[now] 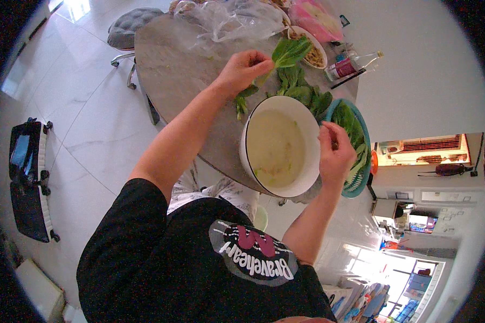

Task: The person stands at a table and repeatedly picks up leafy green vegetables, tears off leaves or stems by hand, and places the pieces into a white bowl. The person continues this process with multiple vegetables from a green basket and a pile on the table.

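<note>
My left hand (248,69) is closed in a pinch on the stem of a leafy green (291,51), above the table beyond the bowl. My right hand (337,153) is at the right rim of a white bowl (247,151) with a dark edge. Its fingers are curled together, and I cannot make out what is in them. Cloudy water (277,148) with small green bits is in the bowl. More leafy greens (300,92) lie on the table just behind it. A teal basket (367,161) holding green leaves (347,126) stands right of the bowl, partly behind my right hand.
The grey round table (172,70) carries a clear plastic bag (221,21), a pink bag (317,20), a dish of food (311,48) and a glass bottle (350,67) at the back. A grey stool (134,27) and an open suitcase (29,177) are on the left.
</note>
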The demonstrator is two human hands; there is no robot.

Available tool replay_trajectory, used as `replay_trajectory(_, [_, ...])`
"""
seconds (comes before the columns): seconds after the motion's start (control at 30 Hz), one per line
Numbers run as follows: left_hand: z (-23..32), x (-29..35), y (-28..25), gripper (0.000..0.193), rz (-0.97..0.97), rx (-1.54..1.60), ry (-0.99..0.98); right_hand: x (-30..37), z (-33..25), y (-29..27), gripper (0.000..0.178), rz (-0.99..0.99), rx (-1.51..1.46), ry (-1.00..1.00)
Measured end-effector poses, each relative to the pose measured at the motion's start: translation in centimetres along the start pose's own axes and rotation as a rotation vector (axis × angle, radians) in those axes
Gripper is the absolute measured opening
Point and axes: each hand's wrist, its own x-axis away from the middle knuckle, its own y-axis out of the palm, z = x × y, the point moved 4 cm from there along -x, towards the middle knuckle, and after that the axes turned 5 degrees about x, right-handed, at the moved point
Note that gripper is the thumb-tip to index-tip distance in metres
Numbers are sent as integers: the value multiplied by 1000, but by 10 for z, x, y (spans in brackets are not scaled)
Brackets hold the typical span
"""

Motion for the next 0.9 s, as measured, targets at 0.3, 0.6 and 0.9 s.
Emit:
replay_trajectory(0.3, [21, 17, 12, 16, -204, 328, -75, -30, -51, 50, 27, -315, 119, -186])
replay_trajectory(0.6, [26, 29, 32, 15, -544, 61, 39, -21, -28, 48, 18, -302, 102, -57])
replay_trajectory(0.9, [29, 30, 37, 23, -672, -183, 325, 13, 0, 59, 19, -680, 611, -29])
